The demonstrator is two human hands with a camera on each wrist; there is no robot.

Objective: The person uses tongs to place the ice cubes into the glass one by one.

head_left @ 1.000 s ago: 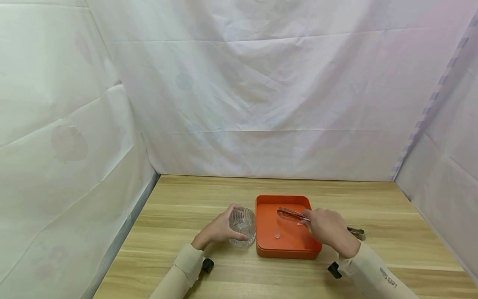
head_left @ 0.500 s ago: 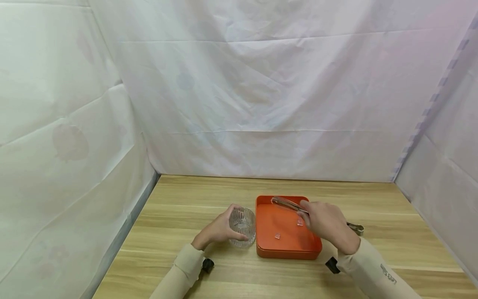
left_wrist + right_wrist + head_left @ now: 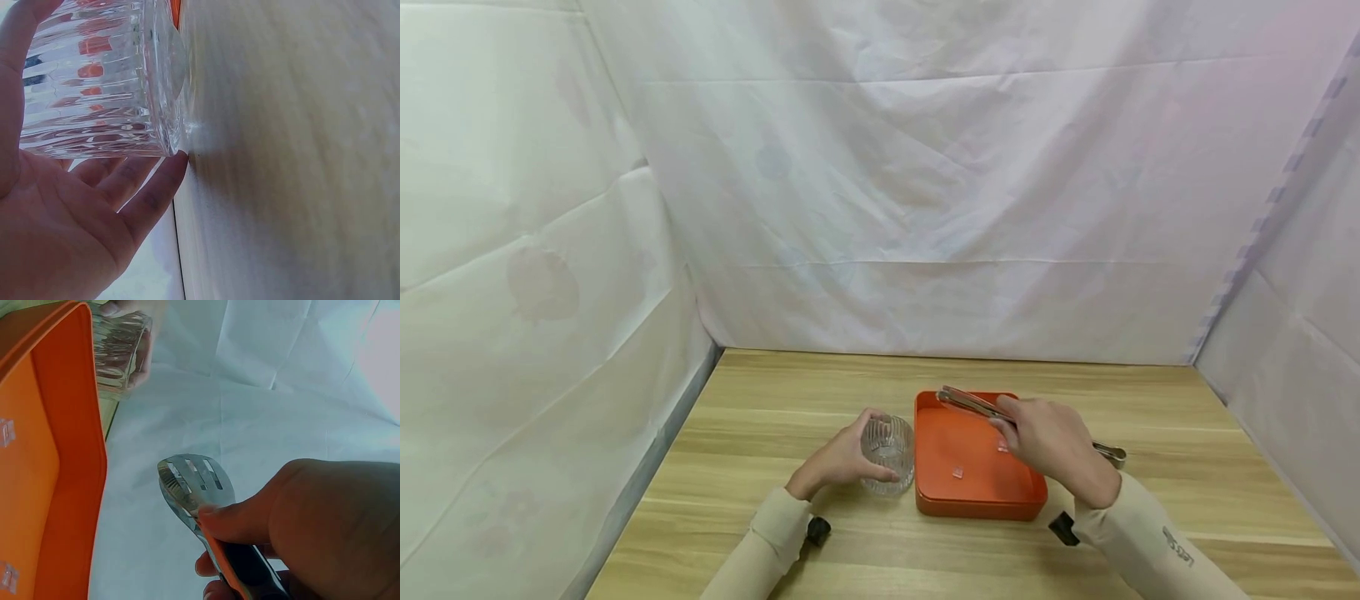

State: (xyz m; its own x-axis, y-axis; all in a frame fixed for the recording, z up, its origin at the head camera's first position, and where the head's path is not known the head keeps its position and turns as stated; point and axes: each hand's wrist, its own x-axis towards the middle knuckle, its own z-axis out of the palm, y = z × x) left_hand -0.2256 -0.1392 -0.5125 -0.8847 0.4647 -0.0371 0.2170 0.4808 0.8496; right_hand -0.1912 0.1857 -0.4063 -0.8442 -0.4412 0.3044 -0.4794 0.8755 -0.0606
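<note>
My left hand (image 3: 842, 458) grips a clear ribbed glass (image 3: 891, 454) that stands upright on the table, fingers behind it and thumb in front. Beside the glass is a shallow orange tray (image 3: 981, 509). Two small clear cubes lie on its floor, one near the middle (image 3: 957, 472) and one farther right (image 3: 1002, 447). In my right hand (image 3: 1052, 442) are metal tongs (image 3: 972, 405), raised above the tray with their tips toward its back left corner. The slotted tong heads (image 3: 197, 478) are close together; whether something sits between them I cannot tell.
The wooden table (image 3: 797, 383) is bordered by white cloth (image 3: 925, 208) at the back and both sides. The tray's raised walls (image 3: 72, 456) stand right next to the glass.
My right hand has lifted the tongs and shifted them left and back, from low inside the tray to above its far left corner. The left hand and glass have stayed put.
</note>
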